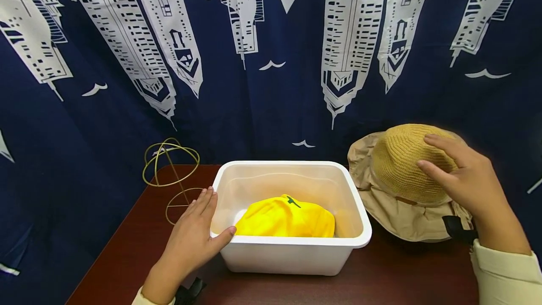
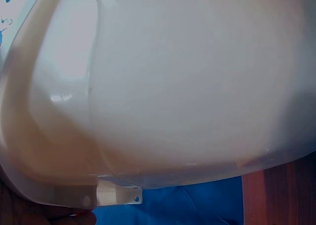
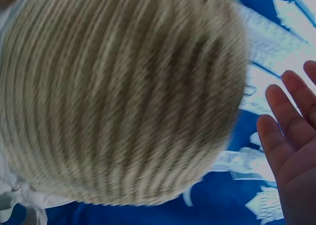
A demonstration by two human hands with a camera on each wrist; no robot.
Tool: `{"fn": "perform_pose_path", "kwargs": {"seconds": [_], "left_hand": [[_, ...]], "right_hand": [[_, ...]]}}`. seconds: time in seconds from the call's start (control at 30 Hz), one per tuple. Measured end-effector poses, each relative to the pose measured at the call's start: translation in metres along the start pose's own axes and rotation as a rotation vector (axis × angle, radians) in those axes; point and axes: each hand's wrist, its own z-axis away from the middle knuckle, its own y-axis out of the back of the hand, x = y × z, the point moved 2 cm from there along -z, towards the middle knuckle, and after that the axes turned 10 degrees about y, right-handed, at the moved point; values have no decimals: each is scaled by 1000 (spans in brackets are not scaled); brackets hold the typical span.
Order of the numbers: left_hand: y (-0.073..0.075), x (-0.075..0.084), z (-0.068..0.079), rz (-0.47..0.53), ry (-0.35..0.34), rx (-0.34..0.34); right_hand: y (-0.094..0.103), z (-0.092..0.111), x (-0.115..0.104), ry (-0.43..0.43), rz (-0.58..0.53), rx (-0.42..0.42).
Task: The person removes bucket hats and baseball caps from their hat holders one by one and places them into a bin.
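Observation:
My left hand [image 1: 192, 232] lies along the left rim of a white plastic bin [image 1: 292, 258], fingers straight and thumb at the front corner. Inside the bin sits a soft yellow cloth piece [image 1: 288, 218], rounded like a cap, with a small dark green mark on top. In the left wrist view the bin's wall [image 2: 173, 86] fills most of the picture. On the right, my right hand [image 1: 466, 173] hovers by the crown of a woven straw hat [image 1: 402, 164], fingers spread and loosely bent. The right wrist view shows the straight fingers [image 3: 291, 121] apart from the ribbed crown.
Under the straw hat spreads a beige fabric hat brim [image 1: 406, 225]. Thin yellow-green wire loops [image 1: 171, 161] stand at the table's back left. Behind the reddish-brown table [image 1: 139, 234] hangs a dark blue cloth [image 1: 254, 121] with white building prints.

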Motion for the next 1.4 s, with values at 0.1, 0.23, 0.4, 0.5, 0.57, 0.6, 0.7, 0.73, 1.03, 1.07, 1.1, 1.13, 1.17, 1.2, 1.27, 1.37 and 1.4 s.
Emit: {"fn": "perform_pose_path", "kwargs": {"seconds": [0.1,0.23,0.4,0.5,0.57,0.6,0.7,0.73,1.03,1.07,1.1,1.13,1.17,1.2,1.27,1.37,1.4], "left_hand": [[0,0,0,6,-4,12],[0,0,0,13,-7,23],[0,0,1,19,-5,18],[0,0,1,18,-4,13],[0,0,1,16,-3,9],[0,0,0,15,-3,7],[0,0,0,17,-4,10],[-1,0,0,17,-4,13],[-2,-1,-1,23,-7,33],[-2,-1,-1,21,-6,30],[-2,-1,-1,24,-6,27],[-2,-1,-1,22,-5,23],[-2,-1,-1,23,-3,21],[-2,-1,-1,22,-2,19],[-2,-1,-1,23,-1,18],[-2,-1,0,22,2,18],[-2,-1,0,22,2,19]], "right_hand": [[0,-3,16,-93,15,-34],[-1,-4,37,-190,0,-95],[-3,-3,56,-244,-60,-172],[-5,-3,63,-259,-99,-211],[-7,-4,65,-257,-128,-236],[-7,-5,66,-258,-136,-252],[-8,-8,68,-245,-150,-289],[-9,-9,69,-241,-150,-302],[-14,-14,71,-242,-136,-385],[-14,-14,71,-233,-136,-384],[-15,-14,72,-222,-135,-379],[-15,-14,72,-209,-134,-374],[-16,-14,73,-193,-134,-366],[-17,-14,73,-167,-132,-351],[-18,-13,73,-123,-127,-321],[-20,-13,72,-75,-109,-275],[-20,-13,72,-68,-105,-259]]}}
